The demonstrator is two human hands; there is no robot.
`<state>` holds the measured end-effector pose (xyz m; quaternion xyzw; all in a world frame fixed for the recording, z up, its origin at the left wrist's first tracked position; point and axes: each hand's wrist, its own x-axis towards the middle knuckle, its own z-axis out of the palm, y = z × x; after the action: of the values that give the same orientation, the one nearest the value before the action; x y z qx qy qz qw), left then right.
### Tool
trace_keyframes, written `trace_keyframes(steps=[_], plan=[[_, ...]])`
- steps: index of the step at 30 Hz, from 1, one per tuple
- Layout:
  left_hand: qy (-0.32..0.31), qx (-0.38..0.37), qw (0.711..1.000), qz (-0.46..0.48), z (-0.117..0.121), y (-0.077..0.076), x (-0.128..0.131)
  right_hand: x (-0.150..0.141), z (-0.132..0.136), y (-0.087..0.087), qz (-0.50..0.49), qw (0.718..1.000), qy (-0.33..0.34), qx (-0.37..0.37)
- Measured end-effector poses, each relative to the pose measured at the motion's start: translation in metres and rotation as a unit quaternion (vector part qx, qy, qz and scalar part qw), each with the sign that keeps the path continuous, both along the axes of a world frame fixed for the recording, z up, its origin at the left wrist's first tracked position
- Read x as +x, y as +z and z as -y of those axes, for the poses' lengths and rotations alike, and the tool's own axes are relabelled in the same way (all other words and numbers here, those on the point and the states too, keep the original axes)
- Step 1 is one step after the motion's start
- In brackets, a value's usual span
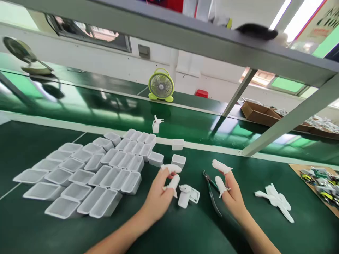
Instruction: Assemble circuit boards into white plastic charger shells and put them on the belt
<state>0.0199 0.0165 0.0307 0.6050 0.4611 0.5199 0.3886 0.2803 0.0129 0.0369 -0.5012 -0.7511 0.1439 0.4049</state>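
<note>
My left hand [162, 192] hovers over the green mat with white cots on its fingertips, fingers curled and slightly apart, holding nothing. Just to its right stands a small white plastic housing [184, 196] beside a flat white lid [195, 195]. My right hand [230, 192] is raised to the right of a pair of green-handled cutters [211, 190] lying on the mat. Its cot-covered thumb and forefinger are spread, empty. Many open white plastic shells [87, 173] lie in rows to the left.
A green conveyor belt [106, 109] runs behind the mat with one white part [156, 124] on it. A green desk fan [161, 85], cardboard boxes [258, 112], spare white cots [277, 201], a tray of circuit boards [321, 181] and slanted frame bars [288, 118] surround the area.
</note>
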Motion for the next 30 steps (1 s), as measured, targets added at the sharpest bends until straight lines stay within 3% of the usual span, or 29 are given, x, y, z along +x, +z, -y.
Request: trace_keyframes(steps=[3, 7, 12, 16, 20, 25, 28, 30], plan=[[-0.004, -0.130, 0.991, 0.033, -0.012, 0.007, -0.006, -0.012, 0.019, -0.014, -0.018, 0.998, 0.050, -0.037], [-0.056, -0.203, 0.978, -0.004, -0.018, 0.008, -0.005, -0.030, 0.036, -0.027, 0.037, 0.990, 0.119, -0.068], [-0.105, -0.274, 0.956, 0.022, -0.012, -0.003, 0.002, -0.039, 0.040, -0.042, 0.043, 0.987, 0.091, -0.123], [-0.119, -0.305, 0.944, 0.041, -0.010, -0.011, 0.003, -0.041, 0.038, -0.046, 0.041, 0.991, 0.088, -0.097], [-0.144, -0.277, 0.950, 0.007, -0.008, -0.010, -0.001, -0.042, 0.037, -0.036, 0.009, 0.995, 0.090, -0.031], [-0.191, -0.181, 0.959, -0.107, 0.002, -0.002, -0.005, -0.036, 0.038, -0.020, -0.002, 0.991, 0.077, 0.113], [-0.217, -0.071, 0.965, -0.130, 0.010, 0.001, -0.003, -0.029, 0.040, -0.024, 0.006, 0.979, 0.071, 0.193], [-0.232, -0.019, 0.964, -0.126, 0.016, 0.000, 0.001, -0.025, 0.042, -0.037, 0.016, 0.978, 0.082, 0.192]])
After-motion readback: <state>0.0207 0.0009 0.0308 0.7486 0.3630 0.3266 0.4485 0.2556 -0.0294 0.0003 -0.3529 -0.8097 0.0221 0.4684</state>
